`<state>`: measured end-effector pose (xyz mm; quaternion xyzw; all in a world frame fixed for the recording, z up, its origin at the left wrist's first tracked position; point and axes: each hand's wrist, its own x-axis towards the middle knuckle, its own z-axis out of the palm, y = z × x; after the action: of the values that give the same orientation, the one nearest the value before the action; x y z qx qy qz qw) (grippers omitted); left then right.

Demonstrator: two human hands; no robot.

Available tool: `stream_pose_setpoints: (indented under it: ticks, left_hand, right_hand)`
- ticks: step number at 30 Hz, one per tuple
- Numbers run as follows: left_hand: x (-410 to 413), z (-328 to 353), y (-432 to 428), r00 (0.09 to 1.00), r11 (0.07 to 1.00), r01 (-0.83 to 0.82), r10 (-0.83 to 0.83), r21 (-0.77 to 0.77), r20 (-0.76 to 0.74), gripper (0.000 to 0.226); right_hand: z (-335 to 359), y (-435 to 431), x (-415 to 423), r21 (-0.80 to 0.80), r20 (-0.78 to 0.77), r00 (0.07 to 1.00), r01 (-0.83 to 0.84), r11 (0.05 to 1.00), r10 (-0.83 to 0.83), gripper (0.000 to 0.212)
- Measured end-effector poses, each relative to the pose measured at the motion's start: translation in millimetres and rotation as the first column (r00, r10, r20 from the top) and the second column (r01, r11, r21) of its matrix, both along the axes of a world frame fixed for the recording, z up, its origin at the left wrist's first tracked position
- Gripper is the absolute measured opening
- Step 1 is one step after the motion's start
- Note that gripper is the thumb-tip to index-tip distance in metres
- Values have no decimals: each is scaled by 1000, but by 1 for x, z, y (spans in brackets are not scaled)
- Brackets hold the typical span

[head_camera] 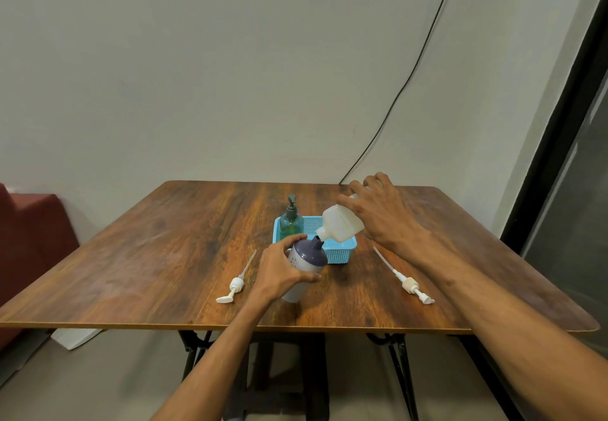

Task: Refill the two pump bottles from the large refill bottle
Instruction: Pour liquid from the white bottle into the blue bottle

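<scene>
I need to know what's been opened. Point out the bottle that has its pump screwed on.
The green bottle standing in the blue basket: its dark pump sits on top. The purple-shouldered bottle in the left hand is open-necked, and the white refill bottle is tipped toward it.

Wooden table (164, 256) w/ black metal legs is being backed by a plain wall. Black cable (411, 75) is hanging diagonally down that wall. Red seat (29, 239) is being seen at left; dark window frame (559, 144) at right.
</scene>
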<state>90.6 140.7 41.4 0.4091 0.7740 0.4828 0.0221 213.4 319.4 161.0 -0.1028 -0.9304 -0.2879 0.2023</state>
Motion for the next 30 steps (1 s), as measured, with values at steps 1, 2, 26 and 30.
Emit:
stream_pose_setpoints:
  ticks: [1, 2, 26, 30]
  left_hand:
    - [0, 0, 0, 1000, 1000, 1, -1, -2, -1, 81]
    - [0, 0, 0, 1000, 1000, 2, -2, -2, 0, 81]
    - [3, -3, 0, 1000, 999, 7, -7, 32, 6, 82]
    - [4, -4, 1, 1000, 999, 3, -4, 52, 16, 80]
  right_hand:
    - [1, 0, 1, -4, 5, 1000, -3, 1000, 3, 59]
    - [1, -1, 1, -3, 9, 1000, -4, 1000, 4, 59]
    - [-5, 5, 0, 49, 8, 1000, 10, 999, -11, 60]
    - [-13, 10, 0, -16, -14, 1000, 13, 1000, -14, 67]
